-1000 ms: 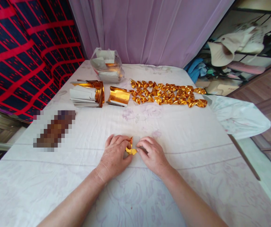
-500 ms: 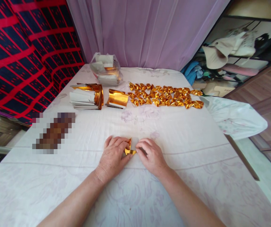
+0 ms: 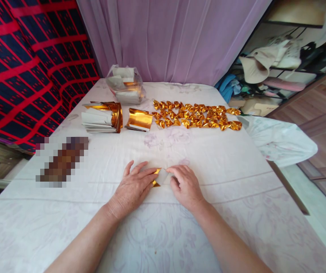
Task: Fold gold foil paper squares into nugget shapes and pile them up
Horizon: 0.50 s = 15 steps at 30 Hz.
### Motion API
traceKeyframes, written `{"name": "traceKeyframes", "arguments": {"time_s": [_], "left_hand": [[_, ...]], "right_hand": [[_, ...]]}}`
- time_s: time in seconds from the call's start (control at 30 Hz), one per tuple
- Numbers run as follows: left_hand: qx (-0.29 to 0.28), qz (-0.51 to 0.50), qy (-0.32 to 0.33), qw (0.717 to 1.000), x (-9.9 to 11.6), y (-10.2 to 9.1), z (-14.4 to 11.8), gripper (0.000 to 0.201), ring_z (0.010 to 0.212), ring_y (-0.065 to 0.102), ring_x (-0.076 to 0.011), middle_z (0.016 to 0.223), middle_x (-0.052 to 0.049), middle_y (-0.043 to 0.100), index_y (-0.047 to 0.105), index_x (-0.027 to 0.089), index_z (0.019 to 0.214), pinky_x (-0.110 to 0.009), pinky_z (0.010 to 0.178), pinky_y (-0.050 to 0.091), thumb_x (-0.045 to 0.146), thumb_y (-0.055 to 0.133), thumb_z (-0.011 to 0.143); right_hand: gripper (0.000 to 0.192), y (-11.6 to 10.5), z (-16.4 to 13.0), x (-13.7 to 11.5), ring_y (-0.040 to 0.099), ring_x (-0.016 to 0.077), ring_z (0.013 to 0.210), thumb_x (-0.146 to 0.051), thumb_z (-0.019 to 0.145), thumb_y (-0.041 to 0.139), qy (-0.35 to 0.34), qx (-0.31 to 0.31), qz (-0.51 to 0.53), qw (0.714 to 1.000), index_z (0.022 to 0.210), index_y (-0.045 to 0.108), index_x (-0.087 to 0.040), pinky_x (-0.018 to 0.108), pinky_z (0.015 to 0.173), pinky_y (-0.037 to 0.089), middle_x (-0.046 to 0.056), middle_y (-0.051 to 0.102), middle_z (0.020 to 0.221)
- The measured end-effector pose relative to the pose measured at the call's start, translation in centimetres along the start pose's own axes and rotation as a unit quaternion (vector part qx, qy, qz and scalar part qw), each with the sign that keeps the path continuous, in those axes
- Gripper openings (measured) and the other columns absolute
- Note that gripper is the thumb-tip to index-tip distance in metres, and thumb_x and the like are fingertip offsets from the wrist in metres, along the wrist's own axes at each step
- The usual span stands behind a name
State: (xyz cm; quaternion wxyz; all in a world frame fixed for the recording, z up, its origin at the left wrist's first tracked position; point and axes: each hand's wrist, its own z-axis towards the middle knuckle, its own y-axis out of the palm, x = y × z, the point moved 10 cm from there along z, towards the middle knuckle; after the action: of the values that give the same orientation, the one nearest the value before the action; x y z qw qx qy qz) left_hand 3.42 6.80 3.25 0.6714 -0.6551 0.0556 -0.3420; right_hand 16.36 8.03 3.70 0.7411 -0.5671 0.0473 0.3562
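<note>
A small sheet of gold foil paper [image 3: 156, 183], partly folded with its whitish-grey back showing, lies on the tablecloth between my hands. My left hand [image 3: 133, 185] rests flat over its left part, fingers stretched out and pressing down, hiding that side. At the sheet's upper right corner is my right hand [image 3: 186, 185], its thumb and fingers curled together in a pinch. Farther back lie several rows of folded gold foil pieces [image 3: 197, 115]. To their left sit a short stack of gold foil sheets [image 3: 139, 119] and a thicker, curled stack [image 3: 102, 118].
A clear plastic bag [image 3: 126, 85] with more sheets stands at the back of the table. A blurred-out item [image 3: 63, 163] lies at left. The table has a pale floral cloth [image 3: 163, 227]. Shelves with a cap [image 3: 255, 68] stand at right, and a purple curtain [image 3: 163, 41] hangs behind.
My left hand has flattened over the paper, its fingers now stretched out. A raised gold fold has gone down, and more of the pale back shows. My right hand has shifted to the upper corner.
</note>
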Motion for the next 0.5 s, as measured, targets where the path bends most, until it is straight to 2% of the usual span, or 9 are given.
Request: {"name": "traceKeyframes", "arguments": {"time_s": [0.1, 0.23, 0.37, 0.5], "left_hand": [[-0.003, 0.017, 0.011, 1.0, 0.11, -0.15, 0.14, 0.031, 0.132, 0.044, -0.0294, 0.127, -0.002, 0.065, 0.063, 0.027, 0.119, -0.06, 0.114, 0.012, 0.017, 0.046, 0.094], [-0.007, 0.018, 0.027, 0.999, 0.17, -0.17, 0.17, 0.041, 0.13, 0.046, -0.0268, 0.126, -0.004, 0.065, 0.055, 0.026, 0.128, -0.058, 0.115, 0.014, 0.01, 0.045, 0.092], [-0.001, 0.01, 0.042, 0.999, 0.01, -0.35, 0.02, 0.042, 0.13, 0.047, -0.0239, 0.12, -0.004, 0.068, 0.053, 0.027, 0.127, -0.057, 0.115, 0.016, 0.008, 0.042, 0.092], [-0.008, 0.007, 0.058, 0.998, -0.1, -0.34, -0.1, 0.041, 0.132, 0.045, -0.0247, 0.122, -0.004, 0.067, 0.054, 0.028, 0.125, -0.058, 0.115, 0.014, 0.007, 0.044, 0.091]], "right_hand": [[0.033, -0.01, -0.04, -0.09, 0.057, 0.0226, 0.092, -0.005, 0.078, 0.045, -0.003, -0.003, 0.013, 1.0, 0.102, 0.063, -0.019, 0.038, 0.083, 0.045, 0.006, 0.068, 0.096], [0.034, 0.1, -0.11, 0.07, 0.059, 0.0213, 0.09, -0.005, 0.077, 0.046, 0.0, -0.007, 0.022, 1.0, 0.101, 0.064, -0.021, 0.036, 0.08, 0.045, 0.005, 0.069, 0.093], [0.034, 0.04, -0.16, 0.17, 0.059, 0.0214, 0.091, -0.006, 0.076, 0.048, 0.005, -0.002, 0.027, 1.0, 0.101, 0.064, -0.021, 0.037, 0.081, 0.046, 0.005, 0.069, 0.095], [0.035, 0.08, -0.13, -0.32, 0.059, 0.0223, 0.091, -0.005, 0.075, 0.049, -0.001, -0.01, 0.021, 1.0, 0.102, 0.064, -0.021, 0.038, 0.082, 0.045, 0.005, 0.069, 0.096]]}}
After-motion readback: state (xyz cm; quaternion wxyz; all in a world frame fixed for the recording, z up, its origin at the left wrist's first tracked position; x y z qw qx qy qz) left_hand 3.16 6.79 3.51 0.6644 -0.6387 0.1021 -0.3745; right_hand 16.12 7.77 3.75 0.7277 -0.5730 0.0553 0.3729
